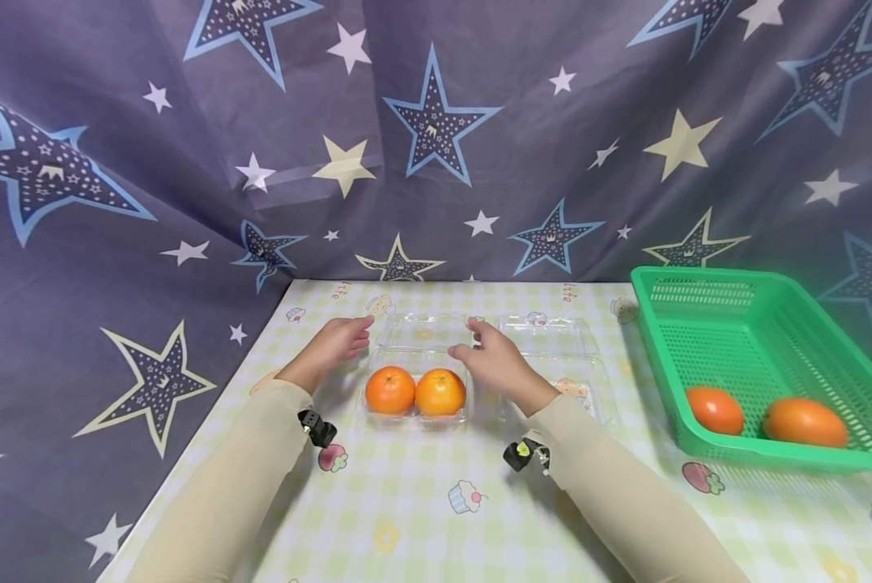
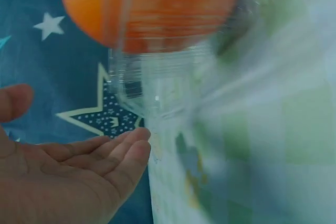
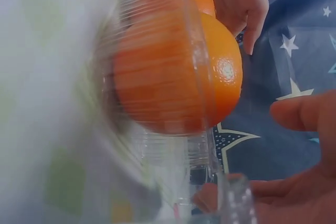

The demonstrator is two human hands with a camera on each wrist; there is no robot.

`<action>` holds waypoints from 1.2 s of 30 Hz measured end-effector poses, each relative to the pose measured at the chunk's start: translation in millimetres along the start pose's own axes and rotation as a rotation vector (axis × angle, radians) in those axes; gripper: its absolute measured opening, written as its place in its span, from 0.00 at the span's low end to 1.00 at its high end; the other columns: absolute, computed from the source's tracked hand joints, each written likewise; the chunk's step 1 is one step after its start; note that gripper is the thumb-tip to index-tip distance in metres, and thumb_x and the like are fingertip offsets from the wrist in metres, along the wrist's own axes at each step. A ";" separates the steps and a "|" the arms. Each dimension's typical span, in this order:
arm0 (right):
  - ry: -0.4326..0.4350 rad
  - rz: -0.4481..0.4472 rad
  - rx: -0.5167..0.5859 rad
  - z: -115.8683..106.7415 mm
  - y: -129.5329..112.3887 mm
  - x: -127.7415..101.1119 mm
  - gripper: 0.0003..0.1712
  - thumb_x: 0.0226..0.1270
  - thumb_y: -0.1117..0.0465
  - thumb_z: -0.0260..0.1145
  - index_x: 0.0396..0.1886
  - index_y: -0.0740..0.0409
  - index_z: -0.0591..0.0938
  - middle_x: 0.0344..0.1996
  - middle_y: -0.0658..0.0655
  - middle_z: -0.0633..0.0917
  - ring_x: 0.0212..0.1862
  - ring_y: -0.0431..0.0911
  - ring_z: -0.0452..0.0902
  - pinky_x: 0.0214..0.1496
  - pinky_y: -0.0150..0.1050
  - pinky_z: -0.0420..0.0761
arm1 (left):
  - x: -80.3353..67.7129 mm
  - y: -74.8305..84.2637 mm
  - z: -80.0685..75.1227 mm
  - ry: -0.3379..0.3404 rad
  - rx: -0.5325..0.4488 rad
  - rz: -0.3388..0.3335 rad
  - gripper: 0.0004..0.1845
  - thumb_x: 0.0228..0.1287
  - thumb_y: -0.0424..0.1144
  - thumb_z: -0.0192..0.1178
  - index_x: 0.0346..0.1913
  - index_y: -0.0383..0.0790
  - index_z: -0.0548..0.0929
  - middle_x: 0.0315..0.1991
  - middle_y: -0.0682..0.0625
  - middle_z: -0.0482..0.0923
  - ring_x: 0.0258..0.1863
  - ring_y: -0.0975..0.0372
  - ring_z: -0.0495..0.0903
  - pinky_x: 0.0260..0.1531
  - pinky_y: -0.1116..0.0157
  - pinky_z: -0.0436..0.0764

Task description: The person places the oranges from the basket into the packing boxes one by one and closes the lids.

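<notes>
Both hands flank the clear plastic box [image 1: 417, 419] and are empty of any firm hold: the left hand [image 1: 337, 344], at 10 o'clock of the fruit, has its fingers extended and thumb well apart; the right hand [image 1: 499, 360], at 2 o'clock, leaves a wide gap between thumb and fingers. Blur and glare on the plastic mean I cannot tell whether the right fingertips touch the lid [image 1: 424, 332], which lies folded back at 12 o'clock.

A lid this thin is best handled, I judge, by its two side edges at once, with light, matched pressure, so the hinge bends straight and the rim does not buckle. The left orange [image 1: 390, 390] and right orange [image 1: 440, 393] sit side by side in the box, bulging above its rim, so a level movement would suit them.

The peel is glossy and finely pitted; the plastic is ribbed, brittle-looking (and nearly invisible against the checked cloth [image 1: 421, 534]). At 3 o'clock stands a second clear box [image 1: 545, 336], then a green perforated basket [image 1: 763, 453] holding two rounded orange fruits [image 1: 806, 422].
</notes>
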State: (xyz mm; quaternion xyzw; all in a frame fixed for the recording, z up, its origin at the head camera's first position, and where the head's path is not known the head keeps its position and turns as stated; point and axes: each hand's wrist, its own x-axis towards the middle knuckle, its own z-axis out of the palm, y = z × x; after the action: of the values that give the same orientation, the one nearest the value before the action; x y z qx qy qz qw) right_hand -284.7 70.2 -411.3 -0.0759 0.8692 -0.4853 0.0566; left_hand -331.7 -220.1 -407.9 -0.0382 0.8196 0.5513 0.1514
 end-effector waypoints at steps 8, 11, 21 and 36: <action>-0.028 0.083 0.104 0.2 -1.9 8.7 0.45 0.70 0.48 0.64 0.78 0.67 0.63 0.79 0.60 0.66 0.78 0.57 0.64 0.77 0.52 0.65 | -4.6 9.1 10.0 -0.020 0.043 0.012 0.42 0.77 0.59 0.51 0.78 0.30 0.59 0.77 0.32 0.62 0.77 0.44 0.64 0.77 0.48 0.60; -0.021 0.090 0.126 1.0 -1.4 9.6 0.44 0.69 0.49 0.64 0.79 0.66 0.63 0.78 0.61 0.67 0.77 0.57 0.65 0.77 0.52 0.66 | -6.5 9.9 11.2 -0.009 0.071 0.014 0.42 0.76 0.59 0.51 0.78 0.31 0.59 0.77 0.35 0.62 0.77 0.44 0.64 0.77 0.47 0.60; 0.018 0.039 0.092 2.0 0.1 8.5 0.40 0.67 0.55 0.67 0.76 0.64 0.69 0.74 0.64 0.72 0.76 0.58 0.66 0.75 0.52 0.69 | -6.3 9.3 9.2 0.010 -0.059 0.052 0.41 0.76 0.56 0.55 0.78 0.33 0.57 0.77 0.35 0.61 0.77 0.43 0.63 0.76 0.46 0.62; 0.063 0.012 0.159 -1.3 -4.8 3.6 0.30 0.61 0.62 0.65 0.65 0.61 0.76 0.69 0.68 0.75 0.71 0.61 0.72 0.71 0.53 0.74 | -10.8 8.6 0.8 0.039 -0.182 0.120 0.41 0.76 0.50 0.56 0.81 0.35 0.52 0.76 0.37 0.65 0.76 0.43 0.64 0.77 0.46 0.58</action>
State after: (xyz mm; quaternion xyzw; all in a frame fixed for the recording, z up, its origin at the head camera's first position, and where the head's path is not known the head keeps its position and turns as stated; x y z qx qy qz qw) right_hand -288.1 68.1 -406.5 -0.0508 0.8298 -0.5545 0.0381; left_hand -323.3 -217.2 -397.4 -0.0134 0.7697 0.6307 0.0977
